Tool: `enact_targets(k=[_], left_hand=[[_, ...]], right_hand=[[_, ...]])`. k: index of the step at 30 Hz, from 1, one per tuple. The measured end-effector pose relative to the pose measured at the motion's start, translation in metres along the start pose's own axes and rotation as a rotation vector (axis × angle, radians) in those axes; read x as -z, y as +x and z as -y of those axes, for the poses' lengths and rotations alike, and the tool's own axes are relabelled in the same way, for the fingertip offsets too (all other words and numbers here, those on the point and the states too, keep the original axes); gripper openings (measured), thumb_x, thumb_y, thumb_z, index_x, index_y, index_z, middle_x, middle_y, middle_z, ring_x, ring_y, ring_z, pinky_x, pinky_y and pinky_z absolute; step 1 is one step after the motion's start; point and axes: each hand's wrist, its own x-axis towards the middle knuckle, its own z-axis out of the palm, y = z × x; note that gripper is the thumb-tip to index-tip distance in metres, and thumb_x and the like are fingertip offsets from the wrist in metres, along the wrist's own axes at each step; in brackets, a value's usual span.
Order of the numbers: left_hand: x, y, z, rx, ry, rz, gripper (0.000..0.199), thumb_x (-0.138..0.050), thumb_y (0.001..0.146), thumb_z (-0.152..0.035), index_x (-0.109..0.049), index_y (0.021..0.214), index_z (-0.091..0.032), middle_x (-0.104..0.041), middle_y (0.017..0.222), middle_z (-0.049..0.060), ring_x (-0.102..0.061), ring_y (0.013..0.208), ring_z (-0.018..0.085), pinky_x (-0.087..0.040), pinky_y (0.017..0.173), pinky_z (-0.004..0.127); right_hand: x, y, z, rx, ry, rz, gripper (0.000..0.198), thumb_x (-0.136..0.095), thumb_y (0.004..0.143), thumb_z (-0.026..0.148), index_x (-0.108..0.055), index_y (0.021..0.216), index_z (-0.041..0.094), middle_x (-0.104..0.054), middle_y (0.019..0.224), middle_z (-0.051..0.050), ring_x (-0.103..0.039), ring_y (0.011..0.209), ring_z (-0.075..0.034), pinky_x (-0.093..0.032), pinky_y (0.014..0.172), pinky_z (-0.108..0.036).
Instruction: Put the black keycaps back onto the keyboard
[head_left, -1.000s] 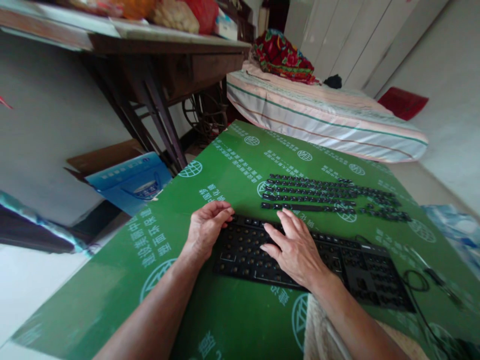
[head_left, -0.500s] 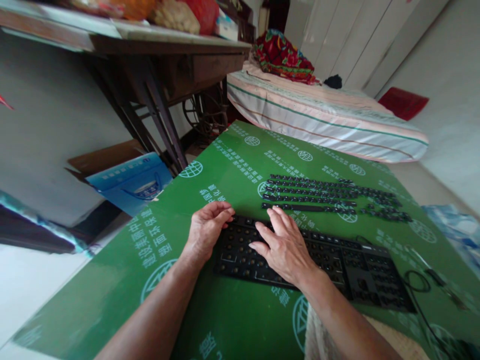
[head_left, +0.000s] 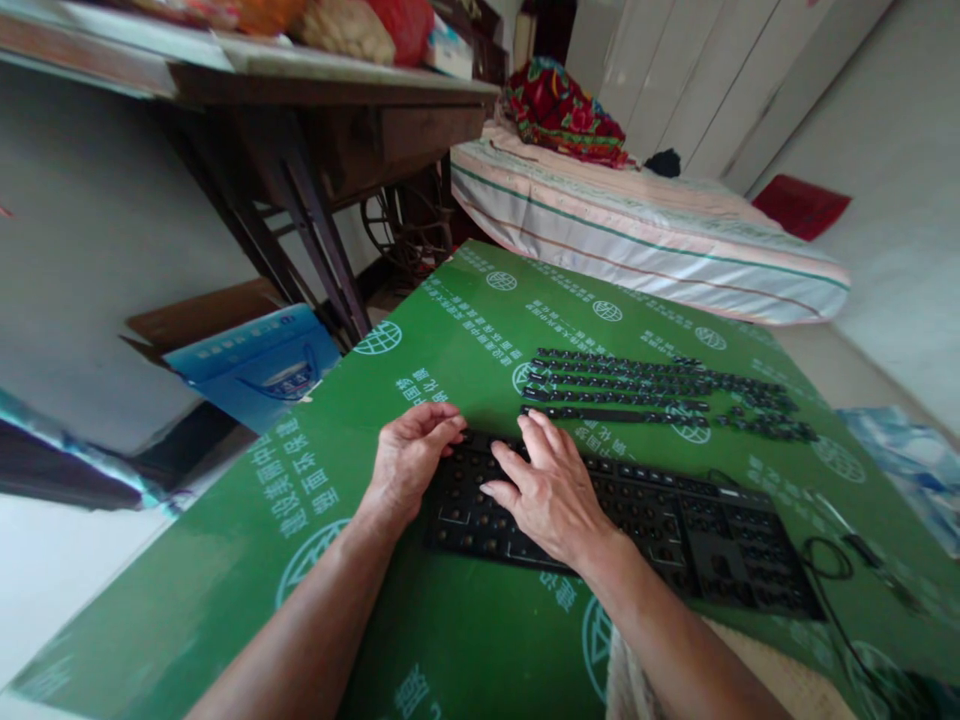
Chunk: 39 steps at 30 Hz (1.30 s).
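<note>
A black keyboard (head_left: 637, 500) lies on the green table, most of its keycaps off so that bare key posts show. At its far left corner my left hand (head_left: 412, 450) has thumb and forefinger pinched together; whatever they hold, if anything, is too small to make out. My right hand (head_left: 544, 485) rests over the left half of the keyboard with fingers spread, covering part of the top row. Beyond the keyboard, loose black keycaps (head_left: 615, 383) are laid out in several rows, with a long space bar (head_left: 600, 414) in the nearest one.
The keyboard's cable (head_left: 829, 560) curls on the right, near a screwdriver-like tool (head_left: 855, 540). A cloth (head_left: 630, 670) lies at the near edge. A blue box (head_left: 255, 365) stands left of the green table (head_left: 225, 590), below a sewing-machine table (head_left: 330, 95). Behind is a bed (head_left: 645, 220).
My right hand has shifted slightly left over the keyboard. My left hand keeps its pinch at the corner. The whole view has drifted a little.
</note>
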Motion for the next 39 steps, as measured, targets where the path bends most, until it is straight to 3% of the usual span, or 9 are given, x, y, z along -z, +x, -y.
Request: enact_targets(k=[13, 22, 28, 39], left_hand=[[-0.003, 0.003, -0.012, 0.035, 0.036, -0.046, 0.026, -0.073, 0.055, -0.031, -0.067, 0.076, -0.018, -0.069, 0.072, 0.002, -0.058, 0.064, 0.014, -0.042, 0.056, 0.022], [-0.003, 0.007, -0.01, 0.076, 0.026, -0.059, 0.023, -0.075, 0.051, -0.027, -0.068, 0.072, -0.02, -0.069, 0.071, -0.001, -0.057, 0.064, 0.011, -0.041, 0.057, 0.02], [-0.003, 0.009, -0.01, 0.075, 0.045, -0.069, 0.022, -0.074, 0.052, -0.025, -0.068, 0.073, -0.02, -0.069, 0.073, -0.002, -0.058, 0.067, 0.011, -0.042, 0.057, 0.018], [-0.004, 0.008, -0.011, 0.085, 0.053, -0.077, 0.023, -0.075, 0.05, -0.025, -0.068, 0.071, -0.021, -0.07, 0.074, -0.002, -0.057, 0.067, 0.011, -0.043, 0.056, 0.019]], right_hand=[[0.011, -0.033, -0.017, -0.129, -0.088, -0.037, 0.052, -0.052, 0.087, 0.05, -0.053, 0.128, 0.019, -0.047, 0.135, -0.02, -0.034, 0.131, -0.033, -0.038, 0.1, -0.051], [0.021, -0.089, -0.056, -0.374, -0.227, -0.118, 0.043, -0.055, 0.087, 0.043, -0.058, 0.123, 0.02, -0.048, 0.133, -0.018, -0.038, 0.128, -0.033, -0.039, 0.097, -0.053], [0.019, -0.08, -0.053, -0.324, -0.19, -0.097, 0.046, -0.057, 0.084, 0.047, -0.054, 0.127, 0.03, -0.045, 0.136, -0.015, -0.036, 0.13, -0.033, -0.039, 0.096, -0.054], [0.025, -0.088, -0.057, -0.395, -0.209, -0.109, 0.037, -0.054, 0.087, 0.045, -0.061, 0.119, 0.029, -0.045, 0.134, -0.016, -0.036, 0.129, -0.033, -0.039, 0.096, -0.054]])
